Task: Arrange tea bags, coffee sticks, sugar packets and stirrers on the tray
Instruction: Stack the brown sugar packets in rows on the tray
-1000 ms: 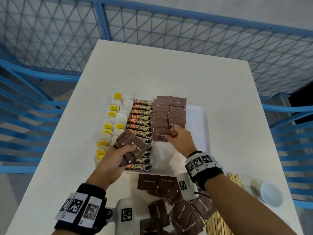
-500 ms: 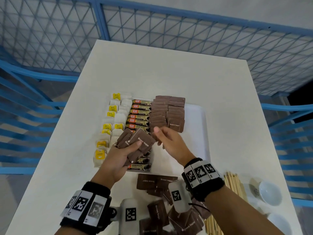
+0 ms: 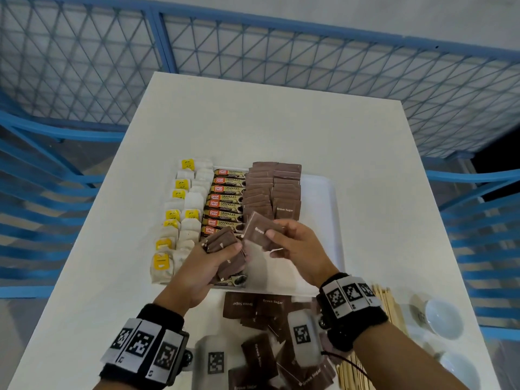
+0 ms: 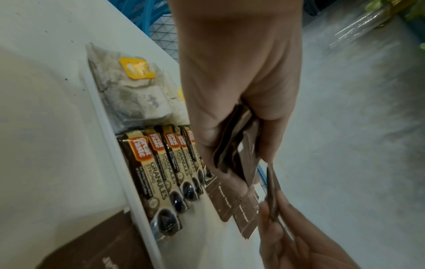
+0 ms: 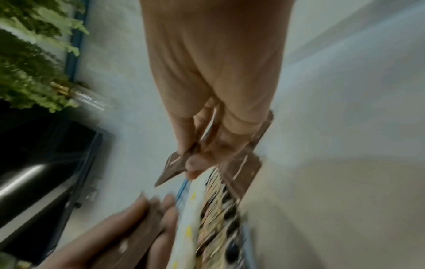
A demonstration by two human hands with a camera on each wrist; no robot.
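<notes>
1. Two columns of tea bags [image 3: 184, 209] fill the left edge of the white tray [image 3: 323, 220], overlapped from far end to near; that part looks finished.
2. Just right of them, coffee sticks [image 3: 226, 205] run in one stacked row, which I judge complete too.
3. Next come two columns of laid sugar packets [image 3: 271, 190]. They reach only partway down the tray, so this step is under way.
4. Over the tray's near half, the left hand [image 3: 202, 270] has its fingers curled round a small stack of packets [image 3: 225, 249].
5. Beside it, the right hand [image 3: 299, 249] pinches a single packet [image 3: 260, 230] between thumb and fingers, lifted clear of the tray. One second ago that hand was at the near end of the left sugar column; half a second ago it was reaching toward the stack; now it holds a fresh packet drawn from it.
6. Loose packets [image 3: 257, 308] wait on the table near the person.
7. Farthest right, the wooden stirrers [image 3: 389, 305] lie off the tray, with white cups [image 3: 443, 318] beside them; the tray's right strip is bare, so stirrers remain to do.
</notes>
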